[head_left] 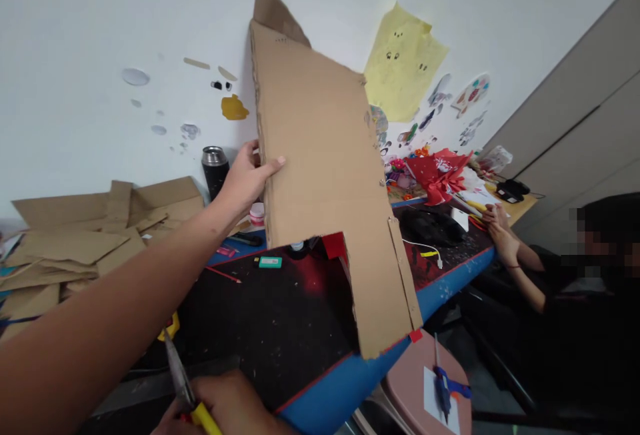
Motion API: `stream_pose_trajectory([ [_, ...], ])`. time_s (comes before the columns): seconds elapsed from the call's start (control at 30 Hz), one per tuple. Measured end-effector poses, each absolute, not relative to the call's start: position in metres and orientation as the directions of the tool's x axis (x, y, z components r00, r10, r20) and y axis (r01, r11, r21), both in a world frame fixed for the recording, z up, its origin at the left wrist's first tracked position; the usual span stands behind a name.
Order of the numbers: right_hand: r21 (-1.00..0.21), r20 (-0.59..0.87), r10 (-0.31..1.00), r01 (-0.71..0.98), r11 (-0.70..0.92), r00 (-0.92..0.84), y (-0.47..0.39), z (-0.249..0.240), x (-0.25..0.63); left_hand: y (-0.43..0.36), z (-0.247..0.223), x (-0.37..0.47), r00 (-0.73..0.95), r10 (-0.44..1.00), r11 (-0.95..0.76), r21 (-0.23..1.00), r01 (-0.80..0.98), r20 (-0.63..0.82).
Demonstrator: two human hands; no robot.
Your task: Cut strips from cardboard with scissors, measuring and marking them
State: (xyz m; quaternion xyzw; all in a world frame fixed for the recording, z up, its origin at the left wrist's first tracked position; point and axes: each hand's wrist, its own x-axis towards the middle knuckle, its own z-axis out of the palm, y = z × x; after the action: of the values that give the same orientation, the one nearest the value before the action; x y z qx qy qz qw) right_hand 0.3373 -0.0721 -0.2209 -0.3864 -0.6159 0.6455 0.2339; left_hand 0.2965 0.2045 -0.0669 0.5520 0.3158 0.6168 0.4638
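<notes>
My left hand (254,173) grips the left edge of a large cut cardboard piece (320,141), thumb on its front face, and holds it upright and slightly tilted above the table. The piece has a rectangular notch at its lower left, a folded flap at the top and a narrow strip along its lower right edge. Low in the view, my right hand (230,405) is closed around needle-nose pliers (179,371) with yellow and red on the handles. Their jaws point up and left, apart from the cardboard. Part of a yellow tool (173,325) shows beyond the jaws, under my left forearm.
Cardboard scraps (75,251) lie piled at left beside a black flask (215,171). A red pencil (225,275) and a teal box (269,262) rest on the dark table (295,315). A blue glue gun (443,391) sits on a pink stool (405,371). Another person's hands (500,231) work at right.
</notes>
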Motion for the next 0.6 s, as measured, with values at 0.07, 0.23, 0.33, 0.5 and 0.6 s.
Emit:
stream_pose_trajectory([
  [0.07,-0.978,-0.193,0.79,0.176,-0.11,-0.581,-0.073,-0.218,0.34,0.203,-0.064,0.297,0.035,0.94,-0.328,0.926,-0.187,0.34],
  [0.23,-0.98,-0.169,0.809,0.184,-0.076,-0.563,-0.072,-0.218,0.343,0.2,-0.074,0.302,0.027,0.979,-0.2,0.974,-0.106,0.204],
  [0.33,-0.977,-0.186,0.806,0.196,-0.089,-0.561,-0.072,-0.222,0.338,0.203,-0.088,0.307,0.01,0.983,-0.181,0.981,-0.067,0.182],
  [0.5,-0.972,-0.221,0.809,0.195,-0.134,-0.545,-0.078,-0.224,0.33,0.212,-0.108,0.311,-0.004,0.982,-0.186,0.981,0.046,0.187],
  [0.6,-0.975,-0.214,0.821,0.163,-0.149,-0.529,-0.079,-0.221,0.333,0.218,-0.114,0.308,0.005,0.982,-0.187,0.971,0.147,0.189],
])
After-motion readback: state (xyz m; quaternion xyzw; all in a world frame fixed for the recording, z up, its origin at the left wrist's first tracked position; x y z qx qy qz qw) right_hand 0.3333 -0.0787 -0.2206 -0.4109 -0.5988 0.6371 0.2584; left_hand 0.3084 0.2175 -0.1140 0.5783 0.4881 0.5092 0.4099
